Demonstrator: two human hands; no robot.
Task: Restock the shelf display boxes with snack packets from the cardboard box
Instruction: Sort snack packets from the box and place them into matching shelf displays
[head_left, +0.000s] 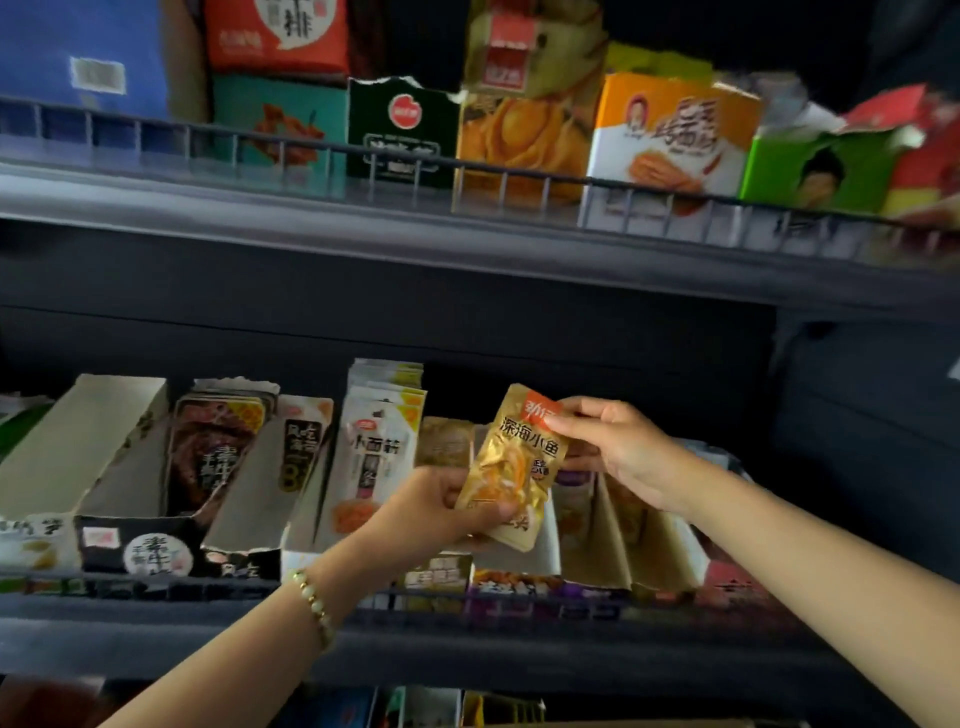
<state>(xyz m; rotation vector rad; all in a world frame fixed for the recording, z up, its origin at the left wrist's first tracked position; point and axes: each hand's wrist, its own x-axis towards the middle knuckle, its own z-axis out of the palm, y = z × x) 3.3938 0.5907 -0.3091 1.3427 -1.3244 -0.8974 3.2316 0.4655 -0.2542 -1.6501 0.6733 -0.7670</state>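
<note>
A gold snack packet (514, 457) with a red corner and dark lettering is held upright in front of the lower shelf. My left hand (441, 506) grips its bottom edge, thumb across the front. At the packet's top right corner, my right hand (623, 447) pinches it between thumb and fingers. Behind the packet stands a gold display box (447, 441) among a row of open display boxes (363, 467). The cardboard box is out of view.
The lower shelf (467, 654) has a low wire rail (156, 587) along its front. Above it, the upper shelf (363, 228) carries several tall snack boxes behind another rail. More goods show dimly on a shelf below.
</note>
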